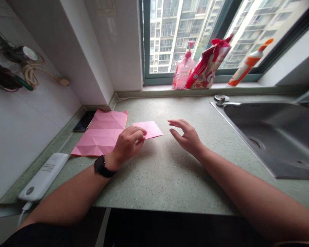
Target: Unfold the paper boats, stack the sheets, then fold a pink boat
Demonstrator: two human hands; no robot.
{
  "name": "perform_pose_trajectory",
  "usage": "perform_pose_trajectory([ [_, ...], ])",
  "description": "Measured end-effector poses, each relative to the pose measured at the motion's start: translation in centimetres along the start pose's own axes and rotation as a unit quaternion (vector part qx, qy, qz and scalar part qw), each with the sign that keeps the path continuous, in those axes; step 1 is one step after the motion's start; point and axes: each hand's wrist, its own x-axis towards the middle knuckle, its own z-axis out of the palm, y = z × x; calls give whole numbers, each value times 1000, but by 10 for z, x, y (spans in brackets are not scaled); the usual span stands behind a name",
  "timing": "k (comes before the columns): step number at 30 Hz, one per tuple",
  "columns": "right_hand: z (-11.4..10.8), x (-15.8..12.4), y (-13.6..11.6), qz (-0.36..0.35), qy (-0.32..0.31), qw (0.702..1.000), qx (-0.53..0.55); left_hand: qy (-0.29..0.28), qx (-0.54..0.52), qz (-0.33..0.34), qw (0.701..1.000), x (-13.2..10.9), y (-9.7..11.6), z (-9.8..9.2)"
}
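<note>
My left hand point(130, 140), with a black watch point(103, 167) on its wrist, pinches the near left part of a small folded pink paper point(152, 129) just over the counter. The fingers hide that end of the paper. To the right of it, my right hand point(184, 135) hovers apart from the paper, thumb and fingers spread with nothing between them. Left of my left hand lies a larger creased pink sheet point(105, 132), unfolded flat, with an orange edge showing underneath.
A dark phone point(83, 121) lies partly under the large sheet. Nearer me is a white power bank point(44, 176) with a cable. At right is a steel sink point(273, 137). On the windowsill stand a pink pump bottle point(183, 72), a red bag point(208, 67) and an orange-white bottle point(244, 68).
</note>
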Motion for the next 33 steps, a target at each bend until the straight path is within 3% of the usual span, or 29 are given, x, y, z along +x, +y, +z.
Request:
perform_pose_trajectory([
  [8,8,-8,-8,-81,-117,989,-35,-156,-61,20,986,-3,5,25],
  [12,12,-10,-2,-79,-168,982,-46,-234,-100,45,966,-5,15,25],
  [19,15,-13,9,-85,-269,958,-39,-304,-117,110,939,-11,23,25],
  [27,8,-14,6,-47,-380,918,-102,-442,-38,63,894,-17,28,21],
  [33,11,-13,12,5,-380,903,-201,-470,-23,55,881,-15,31,21],
])
